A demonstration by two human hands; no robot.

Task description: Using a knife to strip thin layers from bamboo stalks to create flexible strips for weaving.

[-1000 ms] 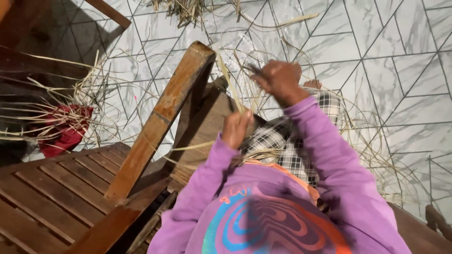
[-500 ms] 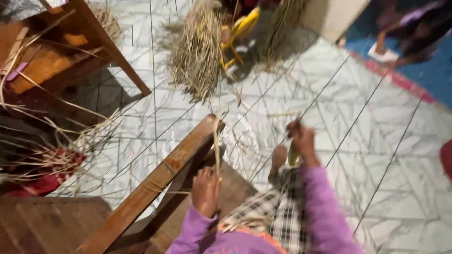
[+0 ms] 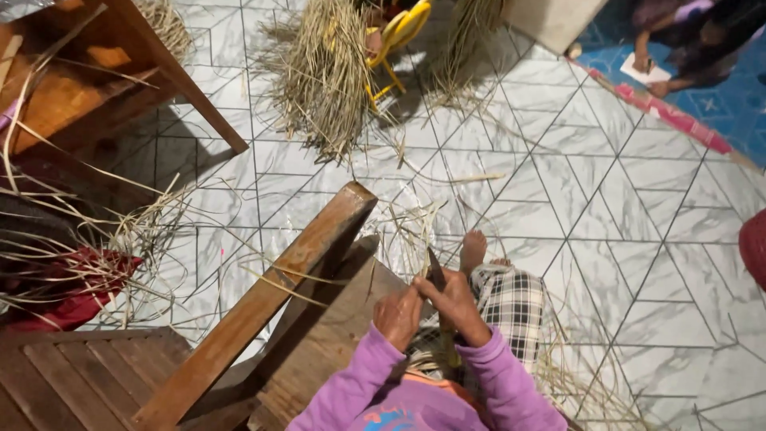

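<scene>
The person's two hands meet close together over the lap, near the bottom middle of the view. The right hand [image 3: 456, 305] is curled into a fist, its fingers pressed together around the handle of a dark knife [image 3: 436, 271] whose blade points away toward the far floor. The left hand [image 3: 398, 316] sits just to the left of it, touching it, its fingers bent and pinching a thin pale straw strip [image 3: 448, 345] that runs down between the purple sleeves. Below the hands lies a black-and-white checked cloth [image 3: 517, 307] over the legs, and a bare foot [image 3: 473, 249] shows just beyond the knife tip on the tiled floor [image 3: 622, 199]. A slanted wooden plank [image 3: 271, 295] crosses to the left of the hands. A big bundle of dry straw [image 3: 323, 76] lies far off, beside a yellow stool [image 3: 395, 36]. Loose straw strands [image 3: 96, 255] spread at the left, over a red cloth [image 3: 68, 295].
</scene>
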